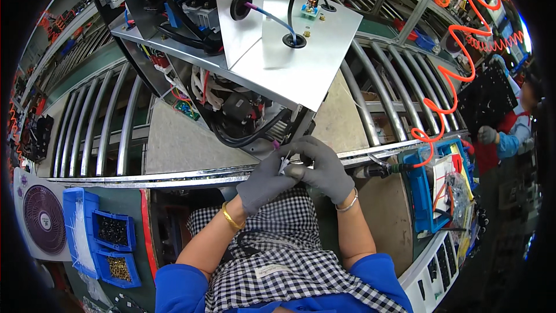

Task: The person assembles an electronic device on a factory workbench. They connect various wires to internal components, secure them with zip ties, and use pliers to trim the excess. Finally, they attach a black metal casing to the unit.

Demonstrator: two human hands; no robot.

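Observation:
My left hand (265, 181) and my right hand (323, 169), both in grey gloves, meet in front of an open metal cabinet (330, 52). Between the fingertips of both is a small white piece (284, 166), partly covered by the gloves, so its kind is unclear. Both hands are closed around it. Just beyond the fingers, a thick black cable (231, 139) curves along the cabinet's lower opening, and a purple sleeve (275, 144) shows at the left glove's tip. Inside the cabinet sit a black component (237, 106) and bundled wires.
Steel rollers (379, 95) run either side of the cabinet. Blue bins of black and brass-coloured small parts (119, 268) stand at left, near a fan (44, 219). At right are an air tool (370, 171), an orange coiled hose (454, 69), a blue crate (418, 197) and another person (515, 130).

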